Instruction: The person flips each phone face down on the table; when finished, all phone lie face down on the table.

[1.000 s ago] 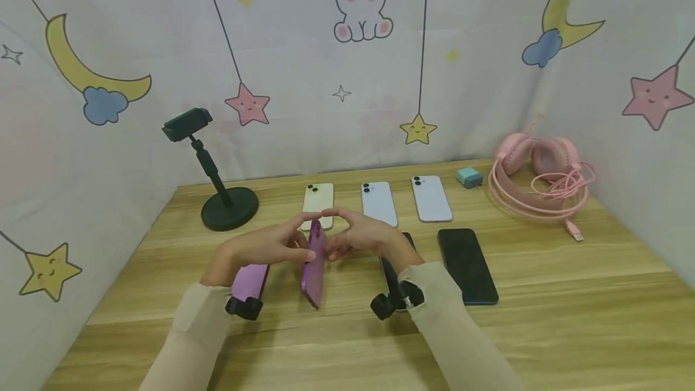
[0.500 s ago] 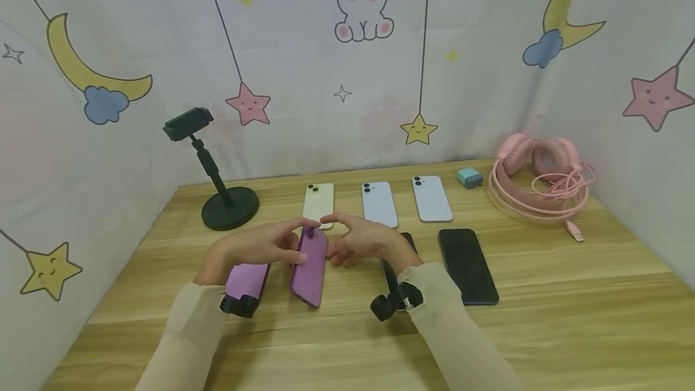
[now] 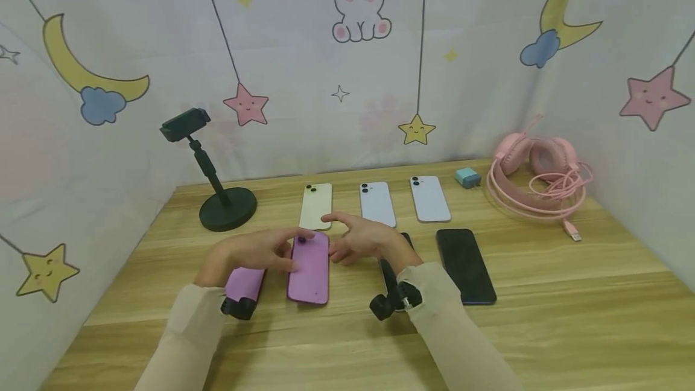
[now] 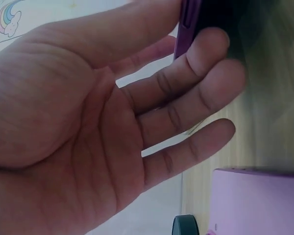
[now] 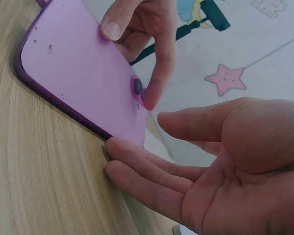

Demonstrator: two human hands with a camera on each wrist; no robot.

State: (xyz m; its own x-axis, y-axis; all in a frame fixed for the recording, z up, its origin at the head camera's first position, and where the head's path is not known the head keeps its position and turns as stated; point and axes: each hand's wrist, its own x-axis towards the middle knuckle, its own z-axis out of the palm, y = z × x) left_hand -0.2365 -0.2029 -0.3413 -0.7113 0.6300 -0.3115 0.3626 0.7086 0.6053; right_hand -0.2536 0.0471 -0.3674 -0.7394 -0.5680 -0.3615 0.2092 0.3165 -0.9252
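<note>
A purple phone (image 3: 311, 276) lies back up in front of me, its camera end away from me. My left hand (image 3: 257, 251) holds its left side, with the thumb (image 5: 111, 30) on the back and the index finger by the camera. In the left wrist view the other fingers (image 4: 210, 88) reach in beneath the dark underside, so that side is raised off the table. My right hand (image 3: 361, 239) has its fingertips (image 5: 118, 147) at the phone's right edge, while the thumb stands apart. Under my left wrist a second purple phone (image 3: 245, 283) lies partly hidden.
Behind the hands lie a pale yellow phone (image 3: 316, 205) and white phones (image 3: 377, 203) (image 3: 430, 198). Black phones (image 3: 466, 264) (image 3: 390, 279) lie right, one under my right wrist. A dark stand (image 3: 227, 209), blue charger (image 3: 467, 177) and pink headphones (image 3: 534, 168) stand near the back curtain.
The purple phone has turned from standing nearly on edge to lying back up, its left side coming down. My left hand has lowered with it. My right hand has stayed nearly in place.
</note>
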